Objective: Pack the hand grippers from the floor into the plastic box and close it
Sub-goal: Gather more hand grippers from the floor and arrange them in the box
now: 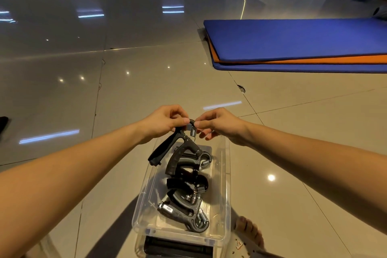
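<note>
Fingers: those of the left hand (165, 120) pinch the top arch of a hand gripper (178, 144); those of the right hand (217, 124) are closed on the same arch from the other side, just above its coil spring (193, 131). Both hands grip one item, held over the far end of the plastic box (226, 176).

Held item: black, two handles hanging down and splayed toward the box, steel spring at the crown. Judged rigid, moderately heavy for its size, not fragile; the handles look textured and would take a firm grasp, while the spring end is narrow and could pinch. Best held by a handle or the arch, as now.

Box contents: several more hand grippers (186, 201) lying jumbled along the box floor, overlapping, springs toward the right wall. Exact count cannot be told.

Box: clear, thin-walled, open; a dark flat piece (178, 247) under its near end may be the lid, though this is uncertain.

Floor (293, 153): glossy pale tile, reflective, likely slippery; no loose grippers visible on it.

Room: blue and orange mats (293, 46) stacked at the far right; a bare foot (249, 232) by the box's near right corner
</note>
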Demonstrator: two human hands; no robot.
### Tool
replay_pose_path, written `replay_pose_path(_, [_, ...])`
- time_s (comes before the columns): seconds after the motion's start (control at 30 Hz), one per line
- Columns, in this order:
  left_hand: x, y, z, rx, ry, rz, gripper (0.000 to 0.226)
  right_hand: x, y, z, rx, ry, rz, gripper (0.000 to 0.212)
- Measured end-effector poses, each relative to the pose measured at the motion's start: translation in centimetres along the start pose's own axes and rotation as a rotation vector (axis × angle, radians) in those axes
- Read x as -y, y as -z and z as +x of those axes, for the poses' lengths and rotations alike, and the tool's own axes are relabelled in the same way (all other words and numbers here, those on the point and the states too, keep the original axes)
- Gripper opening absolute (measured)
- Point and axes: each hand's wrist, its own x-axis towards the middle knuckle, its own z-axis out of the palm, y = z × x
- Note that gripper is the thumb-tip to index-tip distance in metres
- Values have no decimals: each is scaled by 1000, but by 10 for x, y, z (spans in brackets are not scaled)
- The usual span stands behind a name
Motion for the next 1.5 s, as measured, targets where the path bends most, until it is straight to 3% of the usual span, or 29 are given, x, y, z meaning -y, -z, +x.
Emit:
replay_pose_path(0.27, [-5, -5, 5, -38, 9, -18, 19, 1, 0, 1, -14, -1, 47, 17])
replay_pose_path(0.5, [35, -29, -24, -185, -162, 414, 73, -17, 12, 0, -197, -145, 236, 18])
replay_pose_path(0.6, [46, -37, -22, -311, -255, 626, 76, -24, 7, -5, -179, -170, 284, 14])
replay_pose_path(0.7, [52, -38, -14, -328, -251, 693, 72, -29, 6, -7, -144, -207, 277, 16])
replay_pose_path(0.87, [75, -44, -11, -151, -195, 738, 65, -38, 6, -12, 3, -328, -142, 19])
replay_pose_path(0.97, [90, -55, -11, -57, -189, 786, 64, -51, 11, -8, -184, -267, -365, 13])
replay_pose_path(1.03, [97, -64, -7, -6, -186, 807, 66, -61, 21, -4, -355, -180, -624, 31])
replay_pose_path(1.1, [103, -75, -3, 41, -180, 806, 66, -70, 30, -5, -398, -94, -782, 57])
replay_pose_path(1.2, [115, -89, 3, 92, -153, 838, 69, -78, 32, -10, -278, -37, -865, 78])
replay_pose_path(1.3, [123, -99, 9, 123, -102, 901, 72, -86, 27, -10, -163, -24, -940, 77])
replay_pose_path(1.5, [138, -105, 14, 144, -11, 919, 57, -86, 27, -4, -158, -17, -919, 77])
